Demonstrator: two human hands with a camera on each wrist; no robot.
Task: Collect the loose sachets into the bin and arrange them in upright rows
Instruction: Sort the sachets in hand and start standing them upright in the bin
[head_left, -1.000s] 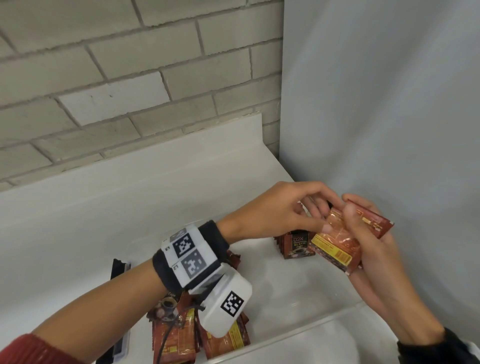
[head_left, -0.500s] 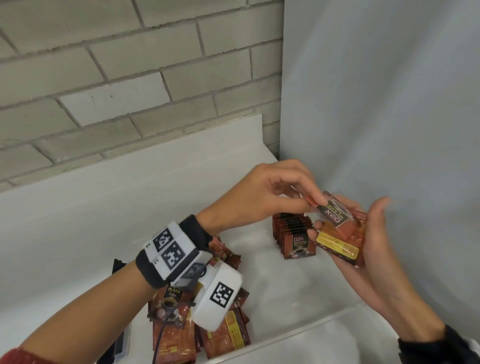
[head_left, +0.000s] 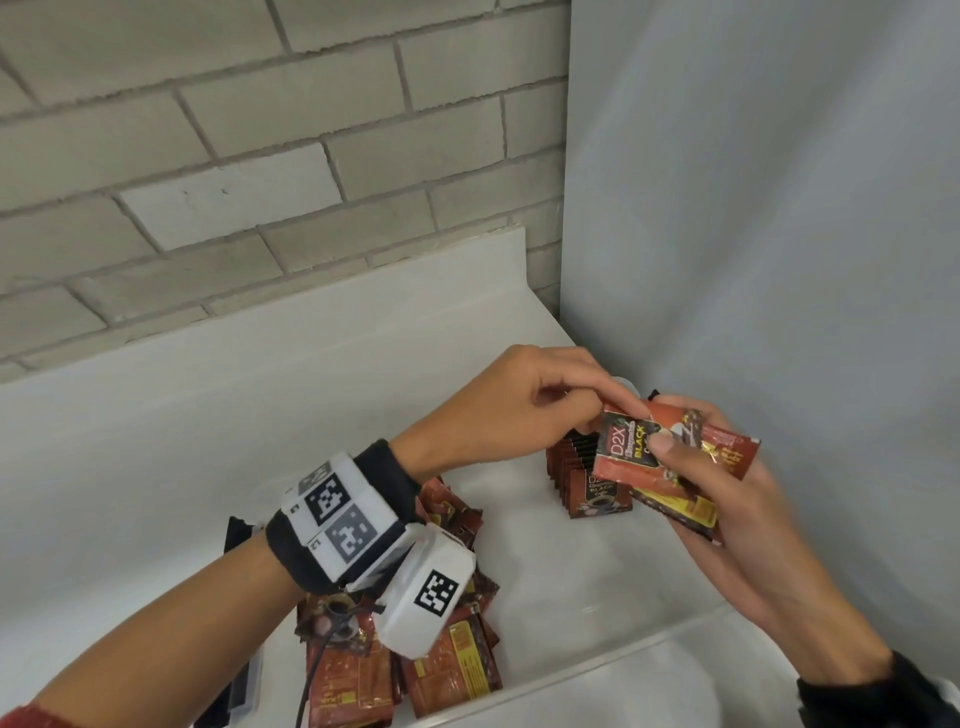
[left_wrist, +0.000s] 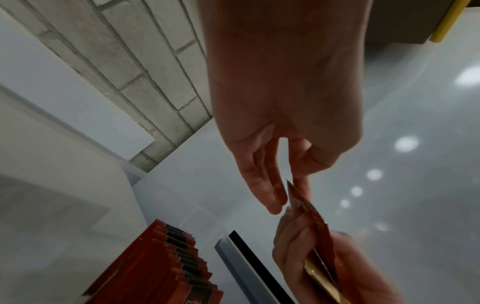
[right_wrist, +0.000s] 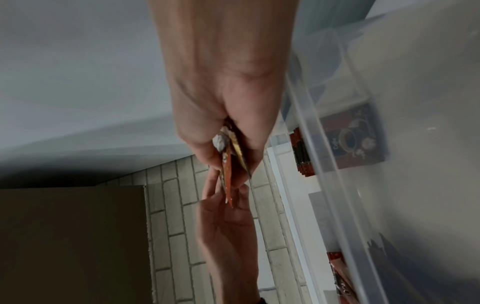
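My right hand (head_left: 675, 439) holds a small bundle of red sachets (head_left: 722, 457) above the clear bin's (head_left: 613, 657) right end, thumb on the top sachet (head_left: 621, 447), which lies face up. My left hand (head_left: 608, 410) pinches that sachet's upper corner between thumb and fingertips, as the left wrist view confirms (left_wrist: 292, 195). Below the hands an upright row of sachets (head_left: 579, 475) stands on the bin floor. A loose pile of sachets (head_left: 447, 670) lies at the bin's left, partly hidden by my left wrist. The right wrist view shows the bundle (right_wrist: 228, 164) edge-on.
A grey panel (head_left: 779, 234) stands close on the right and a brick wall (head_left: 260, 156) behind the white ledge (head_left: 208, 395). A black object (head_left: 236, 613) sits left of the pile. The bin floor between pile and row is bare.
My left hand has drawn one sachet out of the bundle and turned it face up. The right thumb has come down on it. Row and pile are unmoved.
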